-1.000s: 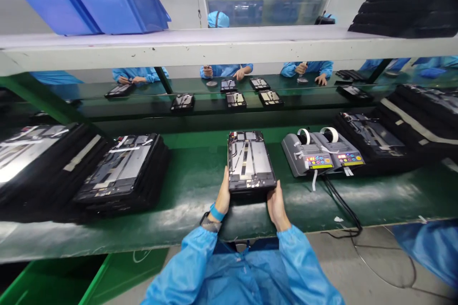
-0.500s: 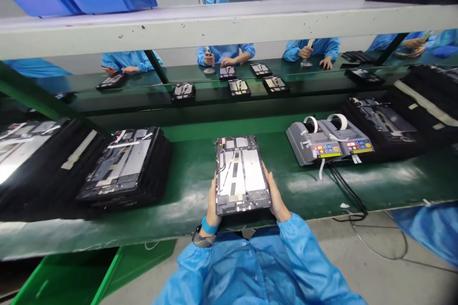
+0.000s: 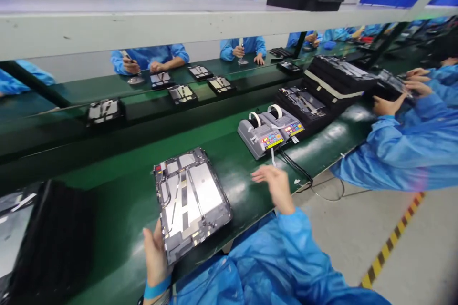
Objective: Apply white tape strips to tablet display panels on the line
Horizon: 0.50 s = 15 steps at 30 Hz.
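Observation:
An opened tablet [image 3: 195,195], its battery and flex cables bare, is in front of me above the green bench. My left hand [image 3: 156,251] grips it by the near left edge, with the fingers partly hidden beneath. My right hand [image 3: 274,185] is off the tablet, in the air to its right. Its fingers stretch left and nothing is in them. Beyond that hand stand two grey tape dispensers [image 3: 260,133], side by side, with white tape rolls [image 3: 275,111]. A strip of white tape [image 3: 273,157] hangs from the nearer one.
Black trays [image 3: 67,243] are stacked at left; more trays with tablets [image 3: 334,76] lie beyond the dispensers. Black cables [image 3: 296,167] cross the bench's front edge. A co-worker's hands [image 3: 393,100] hold a device at right. A white shelf [image 3: 143,24] spans above; several tablets [image 3: 182,94] lie behind.
My right hand has let go of the tablet and moved off to the right. My left hand still holds it, now turned at an angle. The view has swung right.

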Motion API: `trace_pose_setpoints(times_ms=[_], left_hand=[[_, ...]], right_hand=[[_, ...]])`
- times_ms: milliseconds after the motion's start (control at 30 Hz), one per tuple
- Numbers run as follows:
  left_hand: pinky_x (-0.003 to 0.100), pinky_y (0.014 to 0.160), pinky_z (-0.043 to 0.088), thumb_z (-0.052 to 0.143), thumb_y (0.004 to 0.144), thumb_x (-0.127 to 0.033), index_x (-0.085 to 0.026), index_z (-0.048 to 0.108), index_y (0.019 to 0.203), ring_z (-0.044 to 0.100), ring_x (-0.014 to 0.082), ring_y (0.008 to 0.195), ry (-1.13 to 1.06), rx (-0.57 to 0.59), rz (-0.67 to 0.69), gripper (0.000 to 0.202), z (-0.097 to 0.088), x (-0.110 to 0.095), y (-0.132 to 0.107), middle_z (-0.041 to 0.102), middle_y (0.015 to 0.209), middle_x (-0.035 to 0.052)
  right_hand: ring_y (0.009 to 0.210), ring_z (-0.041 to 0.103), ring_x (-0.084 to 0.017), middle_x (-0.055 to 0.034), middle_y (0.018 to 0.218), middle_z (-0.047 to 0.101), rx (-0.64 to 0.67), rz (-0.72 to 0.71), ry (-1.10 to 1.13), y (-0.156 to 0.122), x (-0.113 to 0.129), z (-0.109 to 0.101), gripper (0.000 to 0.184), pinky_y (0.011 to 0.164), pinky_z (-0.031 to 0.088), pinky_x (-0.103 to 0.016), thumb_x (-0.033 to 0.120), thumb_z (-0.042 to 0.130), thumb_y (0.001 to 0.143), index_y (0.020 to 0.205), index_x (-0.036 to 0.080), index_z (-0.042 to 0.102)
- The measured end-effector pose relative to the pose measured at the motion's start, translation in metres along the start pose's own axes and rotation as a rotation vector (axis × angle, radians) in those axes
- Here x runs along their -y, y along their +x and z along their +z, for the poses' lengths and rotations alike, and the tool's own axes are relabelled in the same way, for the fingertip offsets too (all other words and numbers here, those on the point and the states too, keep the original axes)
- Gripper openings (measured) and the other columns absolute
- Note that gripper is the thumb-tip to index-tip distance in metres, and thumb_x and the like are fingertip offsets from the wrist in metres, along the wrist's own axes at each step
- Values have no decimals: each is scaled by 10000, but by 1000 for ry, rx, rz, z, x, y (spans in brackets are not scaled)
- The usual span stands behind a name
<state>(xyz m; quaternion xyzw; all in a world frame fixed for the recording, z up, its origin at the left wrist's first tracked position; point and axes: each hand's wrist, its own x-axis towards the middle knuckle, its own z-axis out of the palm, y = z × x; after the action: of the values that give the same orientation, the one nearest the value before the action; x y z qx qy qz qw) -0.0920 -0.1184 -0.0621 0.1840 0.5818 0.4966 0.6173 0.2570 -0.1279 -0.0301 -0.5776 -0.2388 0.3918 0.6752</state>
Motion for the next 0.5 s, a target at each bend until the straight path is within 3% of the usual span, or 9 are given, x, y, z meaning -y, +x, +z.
trace_pose_setpoints(times_ms=[100,200,367,500], left_hand=[[495,996,638,711,628,-893,-238,771,1189,745,386,1182,1,-27,-8,864,-1,-7,-2,842,990,65],[463,1020,630,712,770,-741,-246,773,1138,760,340,1157,22,-89,-22,620,1,-9,-3,840,944,31],[384,1122,565,636,945,-438,-253,760,1028,774,222,1096,53,-279,28,237,13,-8,-7,825,902,-24],[340,1171,512,684,913,-441,-230,768,964,772,187,1033,82,-242,100,233,12,-5,-6,812,871,-24]], right_hand=[[481,628,-144,-27,619,725,-307,-8,40,55,27,-75,388,447,533,-259,573,787,826,741,212,670],[435,589,-114,-33,580,698,-402,74,49,101,37,-117,323,355,432,-192,450,819,827,730,189,656],[442,585,-104,-46,617,717,-375,149,70,130,34,-118,249,349,428,-177,353,818,845,750,177,669],[455,592,-103,-47,644,729,-323,163,83,135,33,-117,220,370,453,-180,303,824,825,755,168,666]])
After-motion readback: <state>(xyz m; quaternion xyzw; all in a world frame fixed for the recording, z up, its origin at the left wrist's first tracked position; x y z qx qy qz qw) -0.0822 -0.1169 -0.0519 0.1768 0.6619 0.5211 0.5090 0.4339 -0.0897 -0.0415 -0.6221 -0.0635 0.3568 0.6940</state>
